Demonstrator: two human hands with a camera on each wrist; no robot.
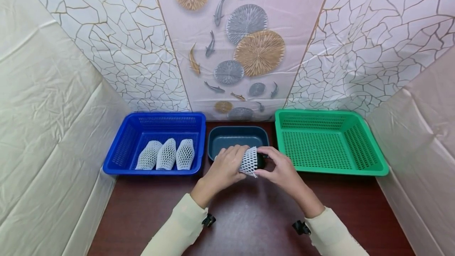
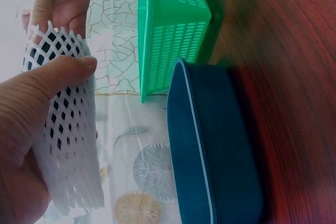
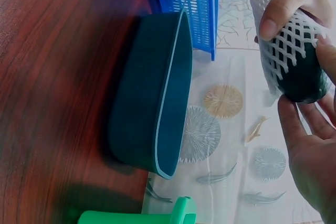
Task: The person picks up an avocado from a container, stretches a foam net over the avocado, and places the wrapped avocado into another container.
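Note:
Both hands meet over the front rim of the dark teal tub (image 1: 222,139). My left hand (image 1: 225,169) grips a white foam net sleeve (image 1: 249,162), its thumb pressed across the mesh in the left wrist view. Out of the sleeve's right end pokes a dark green rounded fruit (image 3: 302,80); the rest of it shows through the mesh. My right hand (image 1: 283,171) pinches that exposed end between thumb and fingers. In the left wrist view, the sleeve's other end looks loose.
On the left stands a blue basket (image 1: 153,172) with three white net sleeves (image 1: 166,154) lying in it; whether they hold anything I cannot tell. A green basket (image 1: 330,170) is at the right. Cloth walls enclose the dark red table (image 1: 245,216) behind and on both sides.

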